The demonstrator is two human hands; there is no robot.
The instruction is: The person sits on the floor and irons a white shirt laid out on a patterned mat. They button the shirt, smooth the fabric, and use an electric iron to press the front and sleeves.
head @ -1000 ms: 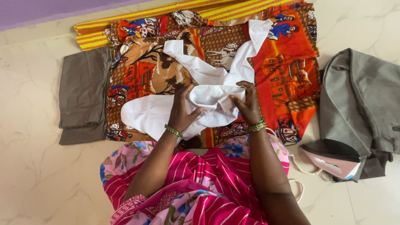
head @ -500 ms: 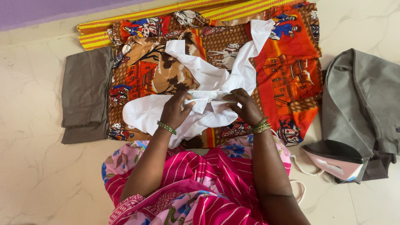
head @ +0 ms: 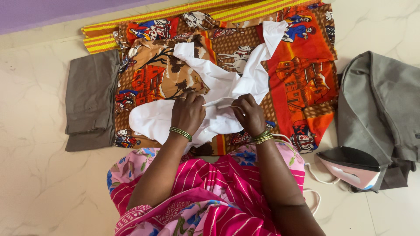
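Nearest the camera, a pink striped and flowered garment (head: 210, 192) covers the person's lap. Just beyond it, the left hand (head: 188, 114) and the right hand (head: 249, 114) sit close together, each with its fingers closed on a pinch of the white shirt (head: 218, 87); a short edge of cloth is stretched between them. The shirt lies crumpled on a patterned orange and brown cloth (head: 302, 74) spread over the pale marble floor (head: 35, 183), its sleeves running away toward the far side. To the right, near the person's knee, a pink and black iron (head: 350, 168) rests against a heap of grey clothing (head: 380, 100). To the left lies a folded brown-grey garment (head: 89, 100), touching the patterned cloth's edge.
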